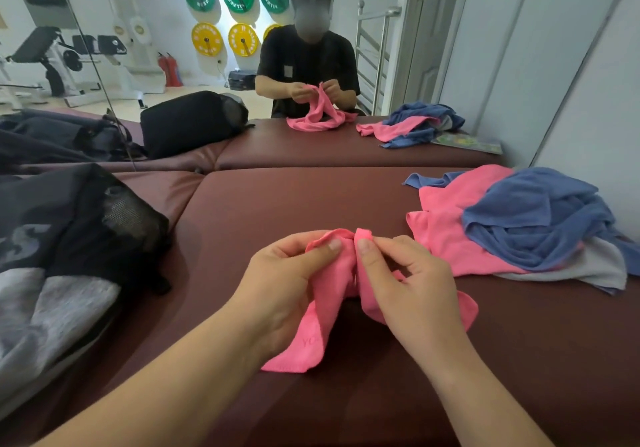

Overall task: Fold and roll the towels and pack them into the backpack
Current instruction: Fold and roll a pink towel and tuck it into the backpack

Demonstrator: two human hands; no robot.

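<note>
A pink towel [332,294] hangs bunched between both hands above the maroon padded bench [277,204], its lower corner trailing on the surface. My left hand [287,284] pinches its upper edge between thumb and fingers. Right beside it, my right hand [405,287] pinches the neighbouring bit of the same edge. A black backpack [79,225] with a mesh side pocket lies at the left, a grey cloth [52,311] showing at its near end. At the right lies a heap of towels: a blue one [533,221] on top of a pink one [446,235] and a grey one [595,266].
A wall mirror [311,48] stands directly behind the bench and reflects me, the backpack and the towel heap. A white wall [606,117] closes the right side. Bare bench surface lies between the backpack and the heap.
</note>
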